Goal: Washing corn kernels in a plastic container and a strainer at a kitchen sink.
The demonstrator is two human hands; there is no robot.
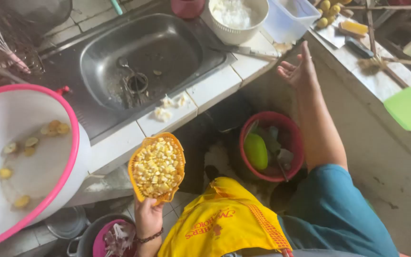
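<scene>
Left hand [147, 216]: grips orange basket [157, 167] of corn pieces, just below sink [143, 57].
Right hand [298, 71]: fingers spread, holding nothing, right of sink.

The white-tiled table [215, 88] holds a recessed steel sink [143, 59] at centre. At 12 o'clock sits a white bowl [238, 19]; at 1 o'clock a clear plastic tub [288, 19]; a knife [243, 50] lies between them and the sink. White scraps [167, 107] rest on the front edge at 6 o'clock.
</scene>
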